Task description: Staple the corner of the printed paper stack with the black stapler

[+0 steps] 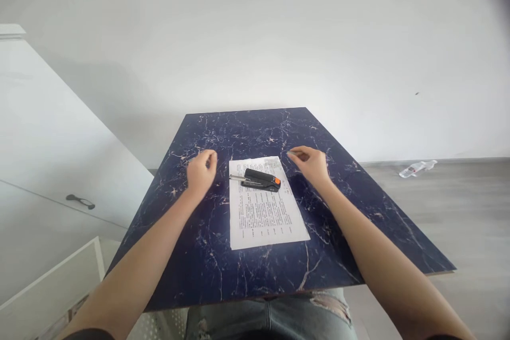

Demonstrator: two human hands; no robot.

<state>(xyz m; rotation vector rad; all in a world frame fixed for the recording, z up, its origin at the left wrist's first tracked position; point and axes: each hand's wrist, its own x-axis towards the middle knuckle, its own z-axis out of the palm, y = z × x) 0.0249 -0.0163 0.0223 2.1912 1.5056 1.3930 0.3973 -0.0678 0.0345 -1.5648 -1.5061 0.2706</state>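
Note:
A black stapler point(261, 180) with an orange patch at its right end lies on its side across printed sheets of paper point(263, 218). A thin metal staple tray point(236, 177) sticks out of its left end. To the left of the paper is my left hand point(202, 172), fingers curled in and thumb against the forefinger. My right hand point(311, 163) is on the opposite side, its thumb and forefinger pinched together near the paper's upper right corner. Neither hand touches the stapler or the paper. Whatever is between the fingertips, if anything, is too small to make out.
Paper and stapler rest on a dark blue marble-patterned table point(223, 271), whose far edge is near a white wall. On the left stands a white cabinet point(48, 138) with a dark handle point(80, 202). Clear plastic point(417, 168) lies on the floor at right.

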